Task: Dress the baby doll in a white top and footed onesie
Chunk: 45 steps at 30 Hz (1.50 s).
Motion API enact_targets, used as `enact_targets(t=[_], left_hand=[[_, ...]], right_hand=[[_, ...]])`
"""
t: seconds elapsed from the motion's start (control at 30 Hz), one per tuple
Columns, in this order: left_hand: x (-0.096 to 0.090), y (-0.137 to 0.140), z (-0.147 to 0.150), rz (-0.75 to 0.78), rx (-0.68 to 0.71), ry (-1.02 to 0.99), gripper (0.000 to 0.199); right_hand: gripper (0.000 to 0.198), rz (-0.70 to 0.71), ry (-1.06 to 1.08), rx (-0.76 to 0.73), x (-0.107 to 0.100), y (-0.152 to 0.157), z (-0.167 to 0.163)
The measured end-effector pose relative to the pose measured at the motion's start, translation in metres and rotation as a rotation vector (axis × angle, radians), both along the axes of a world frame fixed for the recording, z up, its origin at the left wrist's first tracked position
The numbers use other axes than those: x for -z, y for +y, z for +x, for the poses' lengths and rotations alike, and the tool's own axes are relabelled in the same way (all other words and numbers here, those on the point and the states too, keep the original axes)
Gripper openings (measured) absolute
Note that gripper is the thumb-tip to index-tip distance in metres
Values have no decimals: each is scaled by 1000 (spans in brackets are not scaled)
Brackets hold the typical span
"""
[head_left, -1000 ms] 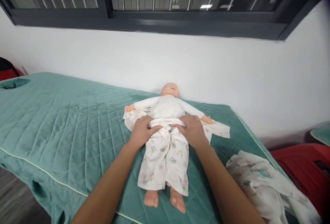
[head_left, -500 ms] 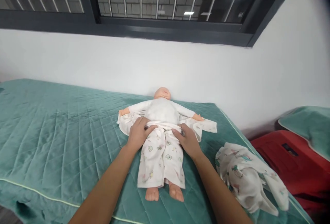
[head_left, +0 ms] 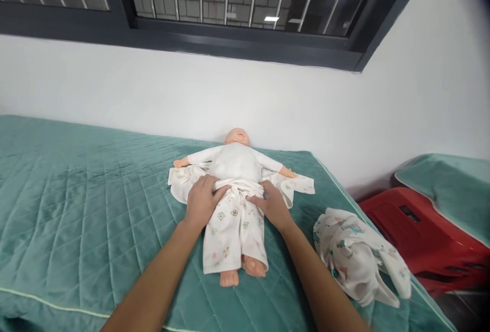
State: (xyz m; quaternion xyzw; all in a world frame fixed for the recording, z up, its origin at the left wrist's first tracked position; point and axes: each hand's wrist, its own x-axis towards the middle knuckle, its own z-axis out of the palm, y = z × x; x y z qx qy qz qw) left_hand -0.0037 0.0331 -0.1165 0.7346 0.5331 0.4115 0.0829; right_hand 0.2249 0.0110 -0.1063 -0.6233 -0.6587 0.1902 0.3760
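Note:
A baby doll (head_left: 237, 136) lies on its back, head toward the wall, arms spread, with a white cloth torso (head_left: 236, 162). Patterned white trousers (head_left: 234, 230) cover its legs, and both feet stick out below the cuffs. My left hand (head_left: 201, 200) is closed on the left side of the waistband, thumb over the front. On the other side, my right hand (head_left: 271, 204) grips the waistband, thumb also across the front. Fingertips of both hands are partly hidden by the cloth. Under the doll's arms a patterned white shirt (head_left: 302, 184) is spread out.
A crumpled printed white garment (head_left: 356, 255) lies to the right on the green quilted cover (head_left: 95, 209). Beyond the bed's right edge stands a red plastic object (head_left: 417, 230) with green cloth (head_left: 451, 189) over it. A white wall (head_left: 191, 92) rises behind the doll.
The view has shifted slightly, moving the scene left. The doll's legs and trouser cuffs have moved a little, while both hands keep their hold at the waistband.

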Motion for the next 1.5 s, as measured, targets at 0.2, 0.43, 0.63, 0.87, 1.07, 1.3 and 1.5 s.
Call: enact_targets(t=[0.2,0.43,0.63,0.87,1.07,1.3,1.5], left_hand=[[3,-61,6,-56,-14,-110,31],[-5,-61,2,-282,149,-367,26],[1,-52,1,-167,155,-450,24],[-3,-61,-5,-338,191,-482,26],[4,-97,-13,-408,167,-490,30],[10,-98,-14,-352,194,-443,47],[7,-97,-13,-352,187,-449,37]], right_hand=[[12,134,-98,-85,7,6,8],[12,134,-209,-77,-1,-12,2],[18,-19,-54,-68,-5,-73,-11],[18,1,-11,-77,-2,-74,-20],[18,83,-175,-4,-6,-55,-26],[12,-50,-19,-13,-12,-87,-23],[20,-125,58,-128,-13,-126,-29]])
